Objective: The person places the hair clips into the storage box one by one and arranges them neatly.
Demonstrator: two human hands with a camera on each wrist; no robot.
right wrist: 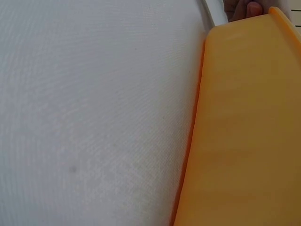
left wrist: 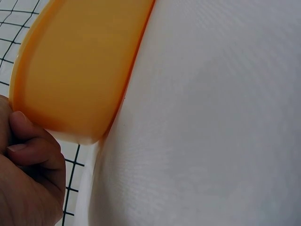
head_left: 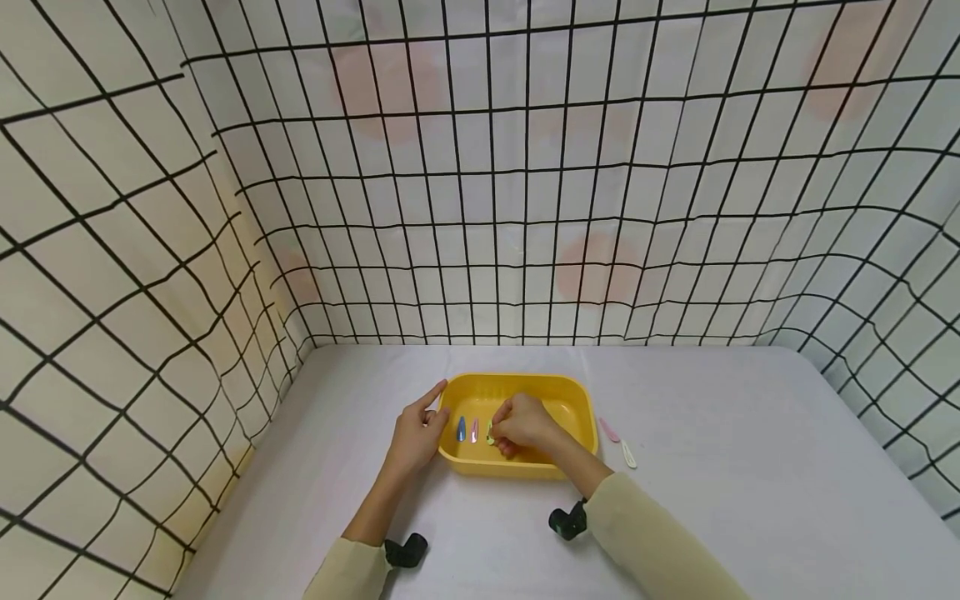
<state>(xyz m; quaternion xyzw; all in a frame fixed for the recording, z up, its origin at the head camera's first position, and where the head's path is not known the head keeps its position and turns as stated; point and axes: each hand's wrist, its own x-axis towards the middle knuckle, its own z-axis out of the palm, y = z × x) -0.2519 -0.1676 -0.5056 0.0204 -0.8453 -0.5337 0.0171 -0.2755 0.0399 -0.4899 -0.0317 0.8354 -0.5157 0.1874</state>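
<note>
A yellow tray (head_left: 501, 469) rests on the white table. My left hand (head_left: 414, 433) grips its left rim, thumb over the edge and index finger stretched along the outside; curled fingers (left wrist: 40, 146) show beside the tray corner in the left wrist view. Inside, a blue snap hair clip (head_left: 461, 429) and a pink hair clip (head_left: 474, 430) lie side by side. To their right, my right hand (head_left: 523, 423) pinches a yellow-green hair clip (head_left: 490, 432) low over the tray floor, its fingers partly hiding the clip.
Right of the tray, a pink hair clip (head_left: 609, 430) and a white hair clip (head_left: 628, 454) lie on the table (head_left: 750, 467). Behind and at both sides stand white walls with a black grid (head_left: 525, 200).
</note>
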